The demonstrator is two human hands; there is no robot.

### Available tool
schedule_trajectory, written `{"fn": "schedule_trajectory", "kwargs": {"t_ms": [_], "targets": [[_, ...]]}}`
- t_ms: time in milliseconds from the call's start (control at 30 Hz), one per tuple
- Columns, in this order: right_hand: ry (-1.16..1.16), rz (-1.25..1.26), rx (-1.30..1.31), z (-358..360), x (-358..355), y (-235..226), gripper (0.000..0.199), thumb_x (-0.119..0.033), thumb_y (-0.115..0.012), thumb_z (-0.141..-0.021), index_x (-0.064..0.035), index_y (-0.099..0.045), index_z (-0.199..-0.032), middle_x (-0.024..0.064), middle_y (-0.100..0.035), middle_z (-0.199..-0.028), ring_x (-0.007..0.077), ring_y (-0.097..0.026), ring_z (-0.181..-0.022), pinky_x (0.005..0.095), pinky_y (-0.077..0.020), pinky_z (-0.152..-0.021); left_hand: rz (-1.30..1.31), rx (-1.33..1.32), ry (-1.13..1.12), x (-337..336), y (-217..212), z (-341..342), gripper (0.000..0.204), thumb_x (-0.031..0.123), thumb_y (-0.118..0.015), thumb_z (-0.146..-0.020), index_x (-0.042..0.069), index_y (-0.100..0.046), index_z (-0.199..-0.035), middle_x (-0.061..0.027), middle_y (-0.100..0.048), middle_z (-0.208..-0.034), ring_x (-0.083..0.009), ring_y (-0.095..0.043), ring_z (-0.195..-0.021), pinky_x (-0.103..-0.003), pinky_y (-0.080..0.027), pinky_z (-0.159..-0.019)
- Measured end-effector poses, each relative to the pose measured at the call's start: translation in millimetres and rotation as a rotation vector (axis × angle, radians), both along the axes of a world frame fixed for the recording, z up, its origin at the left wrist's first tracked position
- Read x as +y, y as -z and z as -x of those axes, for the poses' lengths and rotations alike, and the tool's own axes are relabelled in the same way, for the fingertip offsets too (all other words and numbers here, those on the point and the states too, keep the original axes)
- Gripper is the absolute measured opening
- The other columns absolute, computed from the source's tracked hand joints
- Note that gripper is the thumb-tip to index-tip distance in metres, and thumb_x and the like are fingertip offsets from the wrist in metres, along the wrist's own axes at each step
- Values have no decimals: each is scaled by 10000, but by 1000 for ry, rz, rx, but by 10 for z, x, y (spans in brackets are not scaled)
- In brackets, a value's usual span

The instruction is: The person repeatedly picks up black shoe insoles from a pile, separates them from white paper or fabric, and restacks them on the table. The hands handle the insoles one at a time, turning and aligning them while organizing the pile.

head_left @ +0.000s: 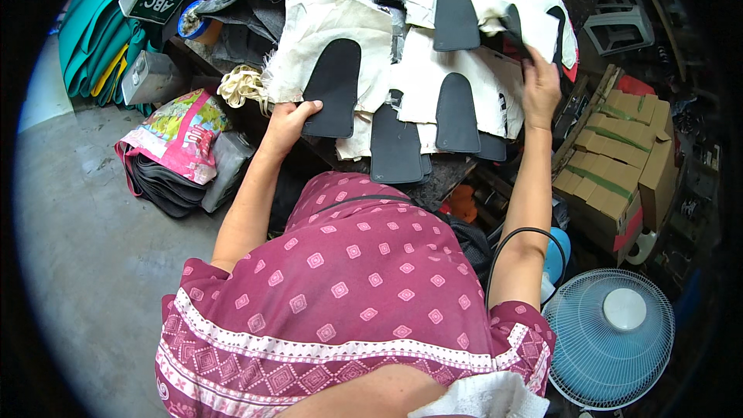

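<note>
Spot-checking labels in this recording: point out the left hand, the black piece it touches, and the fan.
Left hand point(288, 125), head view: middle of the hand.
Black piece point(334, 89), head view: middle of its flat face.
Fan point(608, 348), head view: wire guard, below the hub.

The middle was brightly lit: the white cloth point(333, 19) looked nearly washed out, and the floor point(93, 186) paled toward the left rim. The right side lay dimmer. Fisheye distortion bent edges inside a soft black border.
</note>
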State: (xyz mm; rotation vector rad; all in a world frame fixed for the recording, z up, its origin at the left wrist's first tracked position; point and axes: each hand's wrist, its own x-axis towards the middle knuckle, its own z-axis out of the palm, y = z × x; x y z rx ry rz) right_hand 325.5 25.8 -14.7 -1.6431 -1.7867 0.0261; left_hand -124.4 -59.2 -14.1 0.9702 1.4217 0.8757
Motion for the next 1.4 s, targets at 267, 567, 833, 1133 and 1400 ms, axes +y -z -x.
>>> {"fn": "schedule_trajectory", "kwargs": {"t_ms": [267, 567, 833, 1133, 1400], "targets": [[222, -268, 422, -279, 9, -359, 301, -164, -588, -981, 43, -615, -1197, 125, -696, -996, 160, -603, -862, 299, -491, -835, 156, 30, 0, 18, 196, 91, 378, 300, -677, -832, -77, -696, -800, -67, -671, -729, -140, -593, -631, -272, -459, -613], [413, -681, 61, -119, 282, -914, 239, -107, -619, -946, 38, -631, -1135, 221, -686, -1001, 349, -661, -865, 403, -516, -764, 198, -54, -42, 114, 164, 121, 366, 297, -682, -831, -68, -701, -808, -84, -677, -715, -149, -606, -574, -266, -476, -560], [112, 222, -367, 142, 491, 213, 400, -262, -701, -856, -249, -647, -1252, 37, -579, -1374, 327, -517, -1261, 413, -395, -1076, 274, -100, -40, 138, 111, 152, 323, 257, -692, -838, -66, -686, -834, -89, -678, -730, -158, -620, -574, -271, -491, -562], [-274, 459, 40, 298, 95, -90, 672, -332, -765, -793, -222, -519, -1409, 162, -472, -1467, 409, -369, -1387, 458, -310, -1145, 254, -356, -70, 193, 134, 241, 239, 169, -684, -852, -66, -665, -892, -134, -684, -787, -227, -676, -634, -366, -586, -575], [-451, 824, -434, 851, -794, -419, 1003, -281, -904, -571, -236, -443, -1461, 220, -336, -1535, 412, -393, -1374, 455, -392, -1107, 233, -378, -86, 218, 144, 240, 228, 148, -678, -854, -74, -656, -905, -143, -683, -809, -237, -680, -647, -380, -594, -563]]}}
